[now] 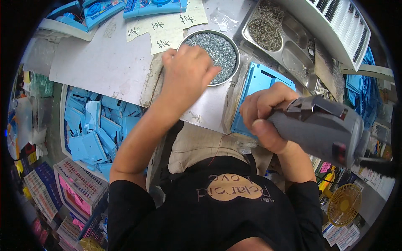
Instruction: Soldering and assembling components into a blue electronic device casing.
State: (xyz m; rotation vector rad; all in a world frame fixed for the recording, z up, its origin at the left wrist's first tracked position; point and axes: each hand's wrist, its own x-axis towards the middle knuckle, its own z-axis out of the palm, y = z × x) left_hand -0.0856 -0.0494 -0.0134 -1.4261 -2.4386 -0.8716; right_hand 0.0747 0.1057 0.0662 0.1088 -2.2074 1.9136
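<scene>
My left hand (pixel 189 69) reaches over a round metal dish of small silver screws (pixel 215 50), at its near-left side. Its thumb stands apart from the curled fingers, slightly blurred, and their tips are partly hidden; I see nothing held. Closed around a grey electric screwdriver (pixel 316 129), my right hand (pixel 270 117) keeps the tool tilted, its body pointing toward the lower right. Beneath and beyond that hand lies a light-blue plastic panel (pixel 261 79) on the table edge, partly covered by the hand. The driver's working tip cannot be made out.
A steel compartment tray (pixel 289 52) with brassy screws stands right of the dish, beside a white rack (pixel 335 25) of small black parts. Blue assemblies (pixel 155 7) lie at the back. Left below the table, a bin (pixel 64 121) holds blue panels. A yellow fan (pixel 344 204) is lower right.
</scene>
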